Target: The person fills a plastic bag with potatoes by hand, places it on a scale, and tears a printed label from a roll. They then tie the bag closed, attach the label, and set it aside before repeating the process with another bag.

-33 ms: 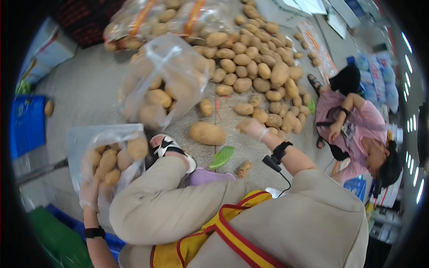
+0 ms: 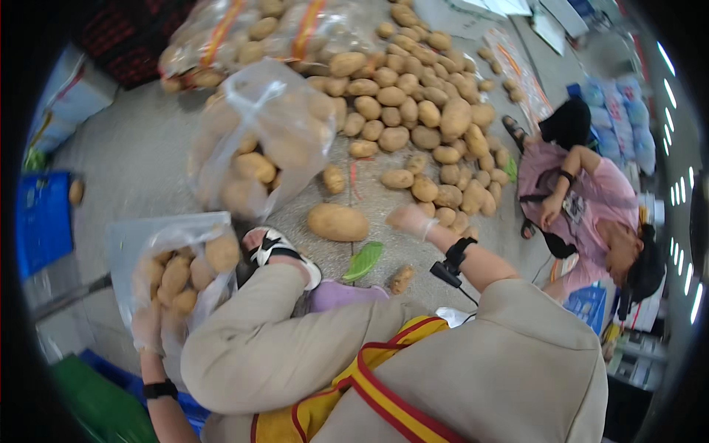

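My left hand, in a thin clear glove, grips the near left edge of a clear plastic bag. Several potatoes lie in this bag, which rests on a grey flat-topped surface beside my knee. My right hand, gloved too, hovers over the floor at the near edge of a heap of loose potatoes. Its fingers stretch out, slightly blurred, and no potato shows in them. Left of that hand lies one large potato, apart from the heap.
A bigger filled bag stands ahead, with packed potato sacks behind it. A green leaf and a small potato lie near my foot. Another person crouches at right. A blue crate stands at left.
The whole view has shifted slightly. My left hand has drawn back a little from the potatoes in the bag; my right hand keeps nearly the same place beside the large potato.
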Tool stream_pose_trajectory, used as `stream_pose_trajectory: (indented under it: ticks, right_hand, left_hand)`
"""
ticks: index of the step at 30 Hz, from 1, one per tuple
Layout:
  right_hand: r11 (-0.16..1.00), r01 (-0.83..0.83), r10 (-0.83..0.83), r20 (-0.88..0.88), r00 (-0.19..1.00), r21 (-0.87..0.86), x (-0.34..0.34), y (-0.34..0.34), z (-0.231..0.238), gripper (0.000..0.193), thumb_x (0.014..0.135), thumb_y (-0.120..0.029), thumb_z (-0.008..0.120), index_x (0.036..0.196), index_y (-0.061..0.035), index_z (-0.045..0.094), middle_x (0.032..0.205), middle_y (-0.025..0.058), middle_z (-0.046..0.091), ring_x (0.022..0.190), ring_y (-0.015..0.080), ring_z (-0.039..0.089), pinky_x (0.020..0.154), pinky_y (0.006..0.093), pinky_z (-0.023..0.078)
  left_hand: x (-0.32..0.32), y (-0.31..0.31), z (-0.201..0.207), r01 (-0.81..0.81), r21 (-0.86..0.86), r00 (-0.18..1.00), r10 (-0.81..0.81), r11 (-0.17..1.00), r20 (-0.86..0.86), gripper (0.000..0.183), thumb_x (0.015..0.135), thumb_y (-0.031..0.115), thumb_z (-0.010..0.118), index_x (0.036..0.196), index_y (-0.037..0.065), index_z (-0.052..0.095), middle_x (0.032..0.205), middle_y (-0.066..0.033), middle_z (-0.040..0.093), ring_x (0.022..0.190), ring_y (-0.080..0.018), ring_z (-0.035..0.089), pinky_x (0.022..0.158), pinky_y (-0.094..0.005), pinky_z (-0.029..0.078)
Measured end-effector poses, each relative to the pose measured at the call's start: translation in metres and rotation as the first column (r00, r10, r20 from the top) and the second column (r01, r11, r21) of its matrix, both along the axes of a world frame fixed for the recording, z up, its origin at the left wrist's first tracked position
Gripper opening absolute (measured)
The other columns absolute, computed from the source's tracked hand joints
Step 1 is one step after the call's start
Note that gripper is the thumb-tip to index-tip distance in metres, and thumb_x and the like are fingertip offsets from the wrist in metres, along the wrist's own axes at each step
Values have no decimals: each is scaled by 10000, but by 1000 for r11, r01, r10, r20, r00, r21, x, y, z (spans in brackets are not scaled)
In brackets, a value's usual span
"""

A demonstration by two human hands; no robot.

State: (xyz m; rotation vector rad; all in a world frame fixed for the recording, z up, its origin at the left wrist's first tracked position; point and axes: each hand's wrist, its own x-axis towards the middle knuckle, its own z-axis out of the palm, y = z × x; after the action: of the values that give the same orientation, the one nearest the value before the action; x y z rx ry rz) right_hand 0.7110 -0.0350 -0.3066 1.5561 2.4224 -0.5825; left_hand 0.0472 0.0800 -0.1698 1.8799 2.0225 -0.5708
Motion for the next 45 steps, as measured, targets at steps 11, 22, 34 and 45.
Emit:
stream_pose_trajectory:
  ticks: [11,22,34,45]
  right_hand:
    - [506,812,-754,307,580,-291,60,-27,-23,310,832,-194,437,926,-6,666,1026,214,623,956,323,611,811,396,481]
    - [371,928,-912,-203,355,-41,102,90,-16,334,816,-244,470,942,4,655,1008,218,625,972,351,594,857,428,449]
    - [463,853,-780,-567,264,-240,228,133,-186,344,882,-179,500,1209,-74,497,1165,127,530,1065,278,479,921,375,394]
    - [667,-182,-658,-456,-599,-722,-35,106,77,656,771,-311,645,1295,-13,387,1226,102,518,1076,247,516,868,402,474]
  left_hand:
    - [10,-36,113,-692,-612,-327,591,382,738,151,910,175,497,815,69,548,734,-31,495,703,-144,468,638,-260,400]
    - [60,-97,204,-846,-405,-17,742,347,670,222,895,263,539,798,64,553,699,21,516,632,-89,470,619,-236,389]
    - [34,-99,159,-787,-415,-7,666,456,746,192,871,234,528,827,60,598,640,58,426,548,-58,371,525,-230,342]
    - [47,-108,186,-866,-346,-126,511,362,850,183,843,167,519,755,34,608,554,21,452,521,-107,415,573,-265,373]
